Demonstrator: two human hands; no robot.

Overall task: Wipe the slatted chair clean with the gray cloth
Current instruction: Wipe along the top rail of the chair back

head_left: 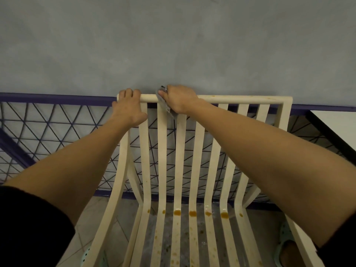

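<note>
Head view: gray cloth (163, 102) under right-hand fingers (163, 93).

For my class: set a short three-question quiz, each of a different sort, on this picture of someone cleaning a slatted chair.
1. True or false: the left hand holds the gray cloth.
2. Where do the orange stains sit on the chair?
A. along the top rail
B. where the back slats bend into the seat
C. on the floor only
3. Fill in: the right hand presses the cloth against the top ____.

Key: 1 false; 2 B; 3 rail.
</note>
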